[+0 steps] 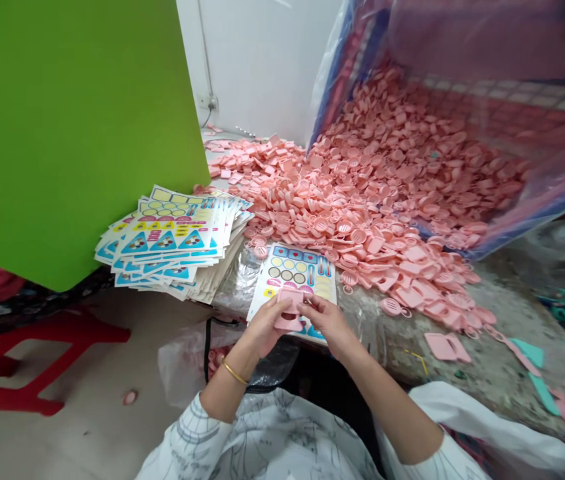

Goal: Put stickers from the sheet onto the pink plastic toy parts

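A flat pink plastic piece (291, 323) with a dark opening near its lower end is held in front of me. My left hand (263, 327) grips it from the left, thumb on top. From the other side, my right hand (331, 325) pinches at its right edge; whether a small sticker sits between those fingertips I cannot make out. Beneath both hands lies a sticker sheet (276, 268) printed with yellow circles, hearts, thermometers and blue shapes, its lower part covered by the hands and the piece.
A thick stack of sticker sheets (172, 230) lies left, beside a green panel (77, 120). Loose pink pieces (342, 200) spill from a tipped, plastic-lined crate (537, 210) across the worktable (370, 327). A red stool (37, 363) stands on the floor at left.
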The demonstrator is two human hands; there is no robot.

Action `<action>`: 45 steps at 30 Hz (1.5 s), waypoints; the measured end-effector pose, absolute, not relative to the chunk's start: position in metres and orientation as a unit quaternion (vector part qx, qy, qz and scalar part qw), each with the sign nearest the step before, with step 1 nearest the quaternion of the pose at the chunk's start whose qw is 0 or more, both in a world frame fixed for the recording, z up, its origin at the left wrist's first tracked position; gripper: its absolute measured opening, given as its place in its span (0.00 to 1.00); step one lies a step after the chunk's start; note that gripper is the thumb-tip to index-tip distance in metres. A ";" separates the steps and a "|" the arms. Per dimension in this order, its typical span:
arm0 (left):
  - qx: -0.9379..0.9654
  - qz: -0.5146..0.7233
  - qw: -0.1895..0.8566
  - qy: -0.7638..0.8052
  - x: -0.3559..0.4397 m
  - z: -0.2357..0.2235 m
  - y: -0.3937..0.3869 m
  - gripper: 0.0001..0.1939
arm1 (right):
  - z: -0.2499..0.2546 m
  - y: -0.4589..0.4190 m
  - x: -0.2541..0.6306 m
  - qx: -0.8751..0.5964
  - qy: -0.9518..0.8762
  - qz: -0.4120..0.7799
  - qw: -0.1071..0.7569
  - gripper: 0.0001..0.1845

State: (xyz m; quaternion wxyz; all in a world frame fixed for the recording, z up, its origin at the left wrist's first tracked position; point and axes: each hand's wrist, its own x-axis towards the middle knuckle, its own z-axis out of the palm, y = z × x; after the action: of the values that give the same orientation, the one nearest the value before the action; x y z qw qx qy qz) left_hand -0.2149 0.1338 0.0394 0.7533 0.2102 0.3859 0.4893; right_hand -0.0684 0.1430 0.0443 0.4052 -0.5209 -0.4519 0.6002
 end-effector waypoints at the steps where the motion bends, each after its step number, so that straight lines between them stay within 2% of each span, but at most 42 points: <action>1: 0.197 0.503 0.740 0.400 -0.216 0.037 0.136 0.17 | 0.040 0.147 -0.066 -0.534 -0.467 0.573 0.410 0.25; 4: 0.184 0.539 0.705 0.423 -0.216 0.034 0.149 0.16 | 0.027 0.171 -0.056 -0.596 -0.523 0.449 0.412 0.20; 8: 0.202 0.570 0.675 0.422 -0.207 0.029 0.178 0.16 | 0.019 0.221 -0.057 -0.654 -0.600 0.303 0.347 0.13; 12: 0.184 0.592 0.652 0.437 -0.196 0.016 0.203 0.17 | 0.016 0.266 -0.078 -0.659 -0.664 0.197 0.294 0.15; 16: 0.164 0.602 0.634 0.456 -0.195 0.005 0.215 0.15 | 0.008 0.289 -0.095 -0.669 -0.696 0.140 0.220 0.18; 22: 0.143 0.597 0.649 0.450 -0.197 -0.007 0.216 0.14 | -0.004 0.293 -0.097 -0.678 -0.699 0.134 0.187 0.20; 32: 0.137 0.581 0.645 0.478 -0.197 -0.007 0.220 0.14 | -0.009 0.288 -0.091 -0.658 -0.682 0.198 0.248 0.17; 37: 0.135 0.577 0.649 0.477 -0.199 -0.006 0.220 0.13 | -0.010 0.291 -0.088 -0.655 -0.682 0.211 0.248 0.15; 40: 0.141 0.575 0.652 0.474 -0.199 -0.007 0.221 0.13 | -0.005 0.296 -0.091 -0.680 -0.667 0.211 0.217 0.15; 45: 0.155 0.583 0.635 0.483 -0.197 -0.010 0.221 0.14 | 0.009 0.317 -0.099 -0.743 -0.643 0.150 0.111 0.22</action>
State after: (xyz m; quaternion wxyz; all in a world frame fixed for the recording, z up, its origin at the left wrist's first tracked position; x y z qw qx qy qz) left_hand -0.1972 0.2207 -0.0102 0.6350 0.1553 0.4826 0.5829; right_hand -0.0995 0.3167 0.0094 0.1105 -0.7429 -0.6429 0.1502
